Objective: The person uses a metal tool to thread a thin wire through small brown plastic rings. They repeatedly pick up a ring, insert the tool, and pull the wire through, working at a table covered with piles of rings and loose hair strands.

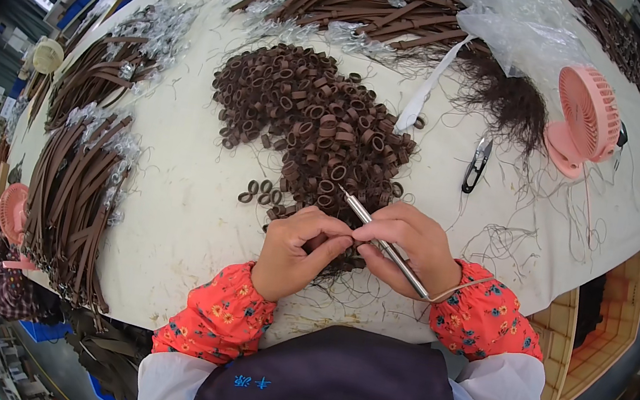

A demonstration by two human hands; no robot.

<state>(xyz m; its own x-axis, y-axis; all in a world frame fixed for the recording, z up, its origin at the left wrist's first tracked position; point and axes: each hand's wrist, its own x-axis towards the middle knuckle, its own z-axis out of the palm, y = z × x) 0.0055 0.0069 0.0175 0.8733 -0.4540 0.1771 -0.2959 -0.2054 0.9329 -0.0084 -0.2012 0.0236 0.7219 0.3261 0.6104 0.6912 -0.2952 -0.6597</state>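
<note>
Pressing its thumb and forefinger together, the left hand [297,248] meets the right hand [410,246] at the near edge of a big heap of dark-brown, oval, leather-like loops [328,122] on the cream, cloth-covered surface [166,218]. What the left fingertips pinch is mostly hidden, so I cannot tell whether it is a loop. The right hand grips a slim, silver, metal pen-shaped tool [403,267] with a tan cord, its tip toward the heap.

The work looks far from over, judging by the heap's size. A few loose brown loops [261,191] lie apart at its left; whether they are finished cannot be told.

As for containers, a pale wooden box without a lid [631,287] stands beyond the right edge, holding something dark that is too obscured to identify. A clear, crumpled plastic bag [523,27] lies at the far side, its contents unclear.
</note>
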